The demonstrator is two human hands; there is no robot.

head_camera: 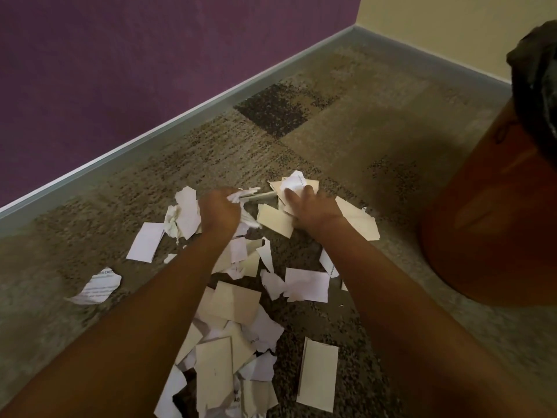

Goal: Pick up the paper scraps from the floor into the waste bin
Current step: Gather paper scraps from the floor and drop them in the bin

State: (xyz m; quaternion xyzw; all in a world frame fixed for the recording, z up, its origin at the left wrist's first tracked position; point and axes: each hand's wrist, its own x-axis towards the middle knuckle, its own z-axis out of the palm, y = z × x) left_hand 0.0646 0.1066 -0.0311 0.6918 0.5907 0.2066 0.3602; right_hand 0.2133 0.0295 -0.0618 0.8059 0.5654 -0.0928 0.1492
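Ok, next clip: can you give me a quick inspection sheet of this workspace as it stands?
Surface: patterned brown and beige carpet, no table.
Job's things: paper scraps strewn widely over the carpet, white and cream, some crumpled; waste bin, orange-brown, at the right with a dark liner at its rim.
Clutter: nothing seen beyond the scraps.
Grippers: left hand grips a bunch of white scraps; right hand lies on the far scraps, fingers laid over them.
Cables: nothing seen.
Surroundings: purple wall, cream wall, grey baseboard along both.
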